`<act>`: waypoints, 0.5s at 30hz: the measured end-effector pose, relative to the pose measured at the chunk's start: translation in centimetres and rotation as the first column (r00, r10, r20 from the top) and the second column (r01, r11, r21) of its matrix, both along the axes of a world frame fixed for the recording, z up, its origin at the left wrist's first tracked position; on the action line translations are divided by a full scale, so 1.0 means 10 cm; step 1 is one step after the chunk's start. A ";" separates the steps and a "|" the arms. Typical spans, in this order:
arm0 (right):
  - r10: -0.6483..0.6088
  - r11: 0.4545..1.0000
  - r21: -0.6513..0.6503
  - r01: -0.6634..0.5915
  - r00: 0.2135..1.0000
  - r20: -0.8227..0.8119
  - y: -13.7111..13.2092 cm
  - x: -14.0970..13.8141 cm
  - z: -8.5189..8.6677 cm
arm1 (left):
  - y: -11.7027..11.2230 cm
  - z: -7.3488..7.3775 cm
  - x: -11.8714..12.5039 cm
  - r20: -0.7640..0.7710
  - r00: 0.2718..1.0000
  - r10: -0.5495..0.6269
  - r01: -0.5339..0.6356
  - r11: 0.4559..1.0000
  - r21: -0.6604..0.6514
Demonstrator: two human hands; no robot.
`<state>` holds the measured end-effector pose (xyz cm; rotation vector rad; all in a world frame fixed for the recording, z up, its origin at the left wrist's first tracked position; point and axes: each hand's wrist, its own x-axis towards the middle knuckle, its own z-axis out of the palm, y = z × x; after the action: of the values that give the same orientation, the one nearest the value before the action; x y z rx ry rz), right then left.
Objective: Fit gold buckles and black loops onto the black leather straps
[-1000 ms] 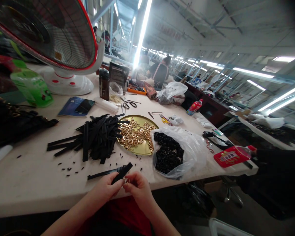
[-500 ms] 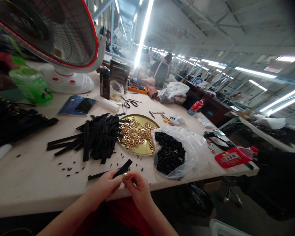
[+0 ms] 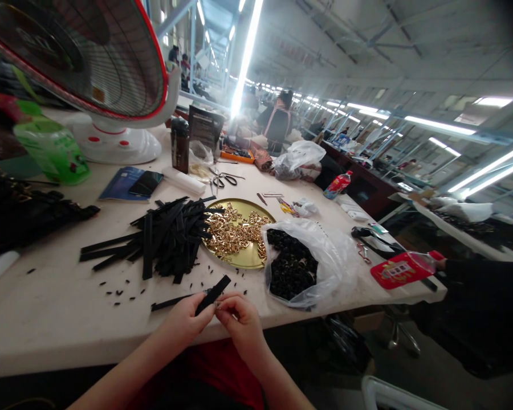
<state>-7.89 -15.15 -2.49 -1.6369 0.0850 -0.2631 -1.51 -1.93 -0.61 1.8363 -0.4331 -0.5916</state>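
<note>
A short black strap (image 3: 214, 292) is gripped in my left hand (image 3: 188, 320), its free end pointing up and away from me. My right hand (image 3: 241, 323) meets it at the fingertips, pinching a small metal buckle (image 3: 218, 305) against the strap; the fingers hide most of this piece. Just beyond my hands stands a round gold tray (image 3: 256, 259) of loose gold buckles (image 3: 233, 230). Left of the tray lies a heap of black straps (image 3: 171, 239). A clear plastic bag (image 3: 333, 267) to the right holds many small black pieces (image 3: 291, 267).
Small black bits (image 3: 118, 292) are scattered on the table (image 3: 68, 319). A fan (image 3: 123, 142) and a green bottle (image 3: 53, 151) stand at left, scissors (image 3: 224, 179) at the back. At the right edge, a person's hand (image 3: 440, 263) is at a red bottle (image 3: 399, 270).
My hands stay together at the strap, and the right fingers have shifted slightly around the buckle, which shows less. The whole view has moved a little.
</note>
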 end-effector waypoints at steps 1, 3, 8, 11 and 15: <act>-0.005 0.996 0.087 0.009 0.999 -0.040 0.00 0.01 -0.01 | 0.00 -0.01 0.00 0.007 1.000 -0.005 0.005 1.000 0.017; -0.007 0.963 0.268 0.041 0.992 -0.127 0.01 0.03 -0.03 | 0.01 -0.03 0.00 -0.016 1.000 -0.015 0.016 0.999 0.042; -0.061 0.762 0.622 0.182 0.976 -0.211 -0.02 0.10 -0.08 | 0.08 -0.07 -0.03 -0.053 0.998 -0.016 0.019 0.999 0.049; -0.056 0.579 0.765 0.282 0.950 -0.307 -0.03 0.14 -0.07 | 0.11 -0.12 -0.04 -0.044 0.998 -0.047 0.050 0.997 0.058; 0.001 0.413 0.842 0.348 0.924 -0.383 -0.01 0.16 -0.03 | 0.14 -0.20 -0.06 -0.082 0.995 -0.056 0.061 0.997 0.051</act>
<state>-6.28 -15.25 -2.82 -0.5262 0.5758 -0.0570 -2.15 -0.51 -2.58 1.8489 -0.4220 -0.7209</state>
